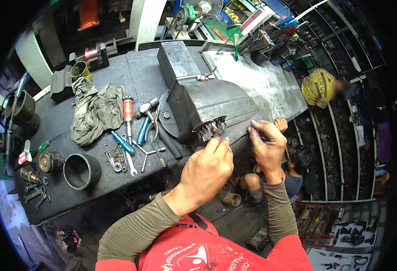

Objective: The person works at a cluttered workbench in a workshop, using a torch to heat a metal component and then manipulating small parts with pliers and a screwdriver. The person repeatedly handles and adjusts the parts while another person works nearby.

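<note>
A large dark bench vise (pixel 216 101) stands on the workbench. At its near end, by the jaws, sits a round metal part with several upright prongs (pixel 211 129). My left hand (pixel 205 174) is closed at the near side of this part, its fingertips bunched together against or just below the prongs. Whatever those fingers pinch is hidden. My right hand (pixel 269 147) is raised to the right of the part, beside the vise's edge. Its fingers are curled, with thumb and forefinger close together; anything between them is too small to make out.
Left of the vise lie a grey rag (pixel 98 110), a red-handled tool (pixel 127 113), a hammer (pixel 148 106), pliers (pixel 153 129) and a wrench (pixel 130 163). A metal cylinder (pixel 82 171) stands near the bench edge. Another person (pixel 298 169) is low beyond my right arm; one in yellow (pixel 318 88) is farther off.
</note>
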`<state>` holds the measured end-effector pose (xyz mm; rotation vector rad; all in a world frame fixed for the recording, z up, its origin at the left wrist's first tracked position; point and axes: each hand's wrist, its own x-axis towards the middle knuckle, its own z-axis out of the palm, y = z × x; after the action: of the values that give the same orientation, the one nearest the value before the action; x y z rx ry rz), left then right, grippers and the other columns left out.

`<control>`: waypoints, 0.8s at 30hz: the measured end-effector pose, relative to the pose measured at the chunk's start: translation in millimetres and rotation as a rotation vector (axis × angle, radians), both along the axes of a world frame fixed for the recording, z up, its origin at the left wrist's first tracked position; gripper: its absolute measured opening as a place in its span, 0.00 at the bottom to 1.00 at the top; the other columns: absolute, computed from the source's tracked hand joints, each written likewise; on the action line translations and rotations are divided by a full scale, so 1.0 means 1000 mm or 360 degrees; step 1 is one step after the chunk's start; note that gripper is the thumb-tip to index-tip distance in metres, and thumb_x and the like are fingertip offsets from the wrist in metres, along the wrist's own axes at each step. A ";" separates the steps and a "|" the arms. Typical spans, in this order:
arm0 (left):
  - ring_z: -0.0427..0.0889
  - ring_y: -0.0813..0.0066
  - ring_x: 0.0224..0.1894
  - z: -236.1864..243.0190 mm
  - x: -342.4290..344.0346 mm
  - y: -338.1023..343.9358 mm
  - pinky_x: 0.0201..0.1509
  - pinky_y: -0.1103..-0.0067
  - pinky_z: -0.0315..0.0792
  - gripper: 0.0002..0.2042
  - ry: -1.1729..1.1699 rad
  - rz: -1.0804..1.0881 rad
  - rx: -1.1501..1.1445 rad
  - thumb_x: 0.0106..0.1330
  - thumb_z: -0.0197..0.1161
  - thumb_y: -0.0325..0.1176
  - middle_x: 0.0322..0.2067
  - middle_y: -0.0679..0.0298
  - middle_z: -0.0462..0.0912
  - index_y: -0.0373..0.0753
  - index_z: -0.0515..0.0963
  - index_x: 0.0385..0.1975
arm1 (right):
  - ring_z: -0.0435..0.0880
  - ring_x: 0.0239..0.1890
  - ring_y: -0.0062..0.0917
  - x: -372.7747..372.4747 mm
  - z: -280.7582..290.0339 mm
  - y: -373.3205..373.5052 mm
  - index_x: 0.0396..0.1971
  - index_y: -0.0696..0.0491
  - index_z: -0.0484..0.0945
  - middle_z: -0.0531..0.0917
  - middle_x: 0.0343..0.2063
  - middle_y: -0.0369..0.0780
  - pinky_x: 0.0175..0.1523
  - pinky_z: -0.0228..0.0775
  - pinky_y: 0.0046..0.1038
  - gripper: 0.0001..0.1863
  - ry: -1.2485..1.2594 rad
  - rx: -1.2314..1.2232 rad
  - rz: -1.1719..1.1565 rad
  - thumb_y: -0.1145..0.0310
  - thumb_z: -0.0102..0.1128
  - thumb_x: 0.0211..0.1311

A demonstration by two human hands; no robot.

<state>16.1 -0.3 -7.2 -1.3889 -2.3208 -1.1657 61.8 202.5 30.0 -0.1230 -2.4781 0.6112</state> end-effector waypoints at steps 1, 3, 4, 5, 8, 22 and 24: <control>0.80 0.62 0.53 0.000 0.000 0.000 0.50 0.75 0.83 0.17 0.0010 0.0013 -0.0009 0.55 0.62 0.27 0.50 0.55 0.83 0.28 0.81 0.45 | 0.88 0.36 0.36 0.000 0.001 -0.001 0.36 0.62 0.86 0.87 0.33 0.48 0.44 0.78 0.30 0.08 -0.0020 -0.0029 0.0046 0.81 0.70 0.55; 0.80 0.62 0.53 0.000 0.001 -0.001 0.50 0.75 0.83 0.17 0.0034 0.0030 -0.0026 0.55 0.62 0.27 0.50 0.56 0.83 0.29 0.82 0.45 | 0.88 0.36 0.35 -0.002 0.002 -0.003 0.35 0.62 0.86 0.87 0.33 0.48 0.44 0.78 0.30 0.07 -0.0006 -0.0017 0.0076 0.81 0.70 0.55; 0.80 0.62 0.53 0.000 0.001 -0.001 0.50 0.75 0.83 0.16 0.0019 0.0024 -0.0033 0.55 0.62 0.27 0.50 0.56 0.83 0.29 0.82 0.45 | 0.88 0.35 0.35 -0.004 0.002 -0.003 0.35 0.63 0.85 0.87 0.33 0.47 0.44 0.78 0.30 0.07 0.0027 0.0030 0.0059 0.81 0.70 0.55; 0.80 0.63 0.53 0.000 0.001 0.000 0.50 0.75 0.83 0.16 0.0000 0.0016 -0.0032 0.55 0.62 0.27 0.50 0.56 0.83 0.29 0.82 0.44 | 0.88 0.35 0.34 -0.004 0.001 -0.004 0.35 0.63 0.85 0.87 0.33 0.47 0.43 0.78 0.29 0.07 0.0050 0.0042 -0.0047 0.81 0.70 0.55; 0.80 0.63 0.53 -0.001 0.001 0.001 0.50 0.75 0.83 0.16 0.0010 0.0047 -0.0020 0.56 0.62 0.27 0.50 0.56 0.83 0.29 0.82 0.44 | 0.88 0.34 0.33 -0.003 0.000 -0.003 0.35 0.61 0.86 0.87 0.33 0.46 0.42 0.79 0.29 0.08 -0.0007 0.0074 0.0116 0.81 0.70 0.54; 0.81 0.58 0.54 -0.002 0.003 0.005 0.54 0.71 0.81 0.18 0.0267 0.0140 0.0011 0.54 0.62 0.24 0.51 0.55 0.83 0.31 0.82 0.47 | 0.89 0.44 0.40 -0.171 0.010 0.009 0.45 0.54 0.86 0.89 0.41 0.48 0.50 0.80 0.35 0.13 -0.0461 0.0153 0.0548 0.70 0.70 0.59; 0.82 0.56 0.53 -0.006 0.006 0.006 0.54 0.70 0.81 0.20 0.0291 0.0184 0.0048 0.52 0.62 0.23 0.51 0.55 0.83 0.31 0.82 0.48 | 0.90 0.44 0.38 -0.161 0.008 0.035 0.46 0.54 0.86 0.89 0.42 0.47 0.51 0.80 0.34 0.14 -0.0345 0.0016 0.0520 0.68 0.70 0.62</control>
<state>22.5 5.3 -12.8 -1.2751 -2.2141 -0.9926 -99.1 237.8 38.2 0.2367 -2.7357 0.7540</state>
